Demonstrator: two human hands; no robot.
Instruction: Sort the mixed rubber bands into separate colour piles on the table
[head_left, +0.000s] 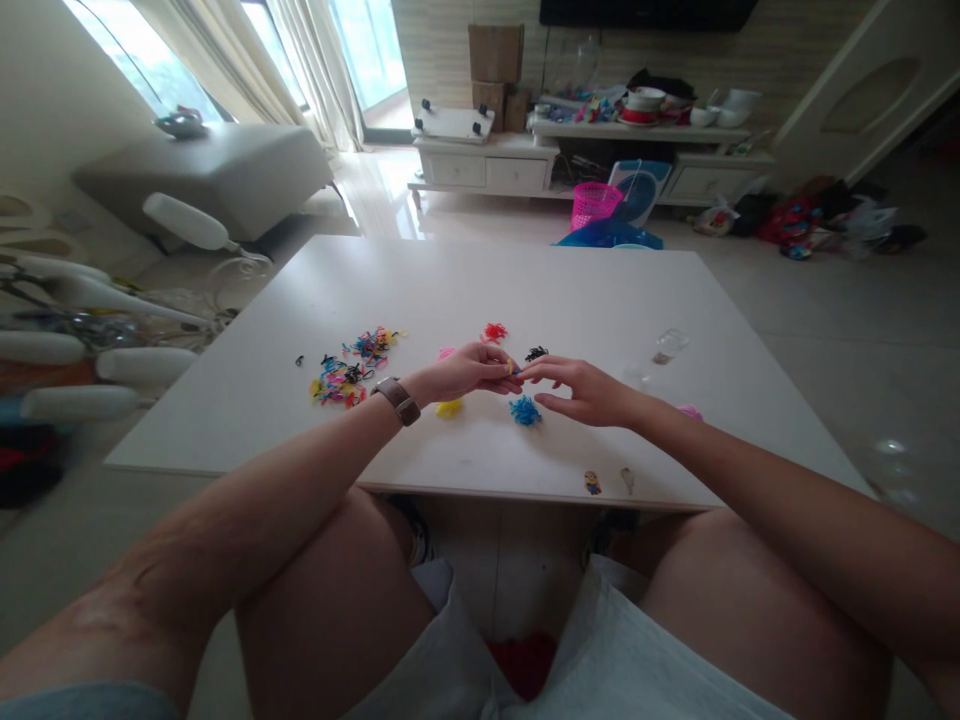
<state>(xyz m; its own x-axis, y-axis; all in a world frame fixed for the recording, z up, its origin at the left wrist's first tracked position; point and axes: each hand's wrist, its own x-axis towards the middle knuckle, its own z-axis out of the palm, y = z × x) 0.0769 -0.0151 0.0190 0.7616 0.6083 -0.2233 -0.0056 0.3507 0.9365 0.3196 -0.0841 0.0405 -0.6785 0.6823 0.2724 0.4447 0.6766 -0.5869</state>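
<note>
Above the middle of the white table (480, 285), my left hand (474, 370) pinches small elastic bands (511, 367), yellow and blue, at its fingertips. My right hand (581, 390) meets those fingertips from the right, its fingers stretched out and its thumb apart; no object shows in it. Below the hands lies a blue pile of bands (525, 410). Around them are a yellow pile (449, 408), a red pile (493, 332), a black pile (536, 353) and a pink pile (447, 353), partly covered by my left hand.
Mixed-colour bands (337, 380) spread over the table's left side. A clear container (670, 345) lies at the right, with pink bands (690, 411) beside my right forearm. Near the front edge are a yellow cartoon figure piece (592, 482) and a small pale item (627, 480).
</note>
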